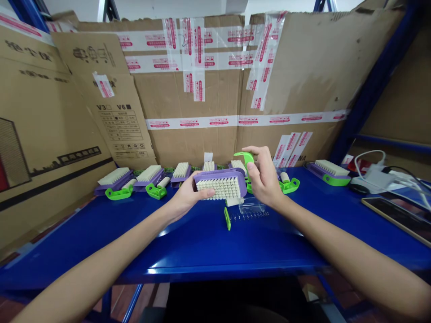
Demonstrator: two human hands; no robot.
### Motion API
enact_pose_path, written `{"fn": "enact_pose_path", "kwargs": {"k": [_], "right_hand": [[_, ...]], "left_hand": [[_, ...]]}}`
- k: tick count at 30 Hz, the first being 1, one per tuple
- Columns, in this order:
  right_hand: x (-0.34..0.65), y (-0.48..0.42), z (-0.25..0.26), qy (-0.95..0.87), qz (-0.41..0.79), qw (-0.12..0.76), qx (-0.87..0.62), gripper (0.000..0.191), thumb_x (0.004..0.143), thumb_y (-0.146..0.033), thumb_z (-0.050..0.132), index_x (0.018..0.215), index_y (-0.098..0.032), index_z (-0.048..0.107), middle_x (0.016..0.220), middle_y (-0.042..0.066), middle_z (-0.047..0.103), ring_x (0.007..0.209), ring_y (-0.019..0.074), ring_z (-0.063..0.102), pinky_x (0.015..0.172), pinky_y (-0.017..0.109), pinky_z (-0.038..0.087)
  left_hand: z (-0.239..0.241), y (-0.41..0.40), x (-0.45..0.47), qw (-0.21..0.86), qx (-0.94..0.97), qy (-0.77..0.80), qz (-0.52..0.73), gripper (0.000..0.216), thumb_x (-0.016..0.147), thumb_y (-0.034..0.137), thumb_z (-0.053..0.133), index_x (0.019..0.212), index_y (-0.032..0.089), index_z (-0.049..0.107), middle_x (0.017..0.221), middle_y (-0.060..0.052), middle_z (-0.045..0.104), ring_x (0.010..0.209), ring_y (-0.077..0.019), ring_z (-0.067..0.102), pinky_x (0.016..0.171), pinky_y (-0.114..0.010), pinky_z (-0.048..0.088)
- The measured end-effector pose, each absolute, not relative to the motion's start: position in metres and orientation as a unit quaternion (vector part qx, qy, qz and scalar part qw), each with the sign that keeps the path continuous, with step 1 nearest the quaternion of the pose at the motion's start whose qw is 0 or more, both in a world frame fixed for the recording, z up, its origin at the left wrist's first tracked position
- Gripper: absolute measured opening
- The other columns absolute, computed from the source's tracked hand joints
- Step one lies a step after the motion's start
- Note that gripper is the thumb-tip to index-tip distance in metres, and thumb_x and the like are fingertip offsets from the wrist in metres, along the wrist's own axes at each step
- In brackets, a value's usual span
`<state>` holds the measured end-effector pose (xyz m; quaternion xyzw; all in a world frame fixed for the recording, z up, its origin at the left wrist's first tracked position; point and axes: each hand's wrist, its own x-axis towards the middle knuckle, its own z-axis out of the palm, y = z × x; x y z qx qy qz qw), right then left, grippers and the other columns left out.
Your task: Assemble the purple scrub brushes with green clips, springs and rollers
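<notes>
Left hand (187,195): thumb over the bristle side, gripping a purple brush (243,181) with cream bristles turned toward the viewer, held above the middle of the blue table (188,251). Right hand (266,179): pinching a curved green piece (248,159) between thumb and fingers, just beyond the brush's right end.

Loose parts, near side of the brush: one small green plate (227,218), on edge; one coiled spring (251,216), running right from it; one clear plastic piece (252,205), just far of the spring.

Far row, left of centre: purple-backed brushes (115,176), bristles up, with green brackets (119,193) before the leftmost two.

Far right: one brush with a green end (336,180), beside a white power strip (373,177). Nearer, right: one phone (397,216).

Backing: taped cardboard (195,146).
</notes>
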<state>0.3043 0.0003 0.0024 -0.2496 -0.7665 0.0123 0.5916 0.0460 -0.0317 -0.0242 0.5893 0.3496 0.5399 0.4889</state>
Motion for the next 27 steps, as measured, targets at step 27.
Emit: {"fn": "enact_pose_path", "kwargs": {"k": [27], "right_hand": [[0.302,0.005,-0.007,-0.797,-0.001,0.566,-0.212,0.032,0.112,-0.034,0.044,0.139,-0.029,0.058,0.118,0.01,0.061,0.11,0.0278,0.064,0.097,0.051,0.058]], "left_hand": [[-0.019,-0.03,0.042,0.505,0.563,0.299,0.582,0.067,0.073,0.036,0.1,0.125,0.02,0.062,0.132,-0.012,0.073,0.131,-0.0322,0.067,0.113,-0.045,0.053]]}}
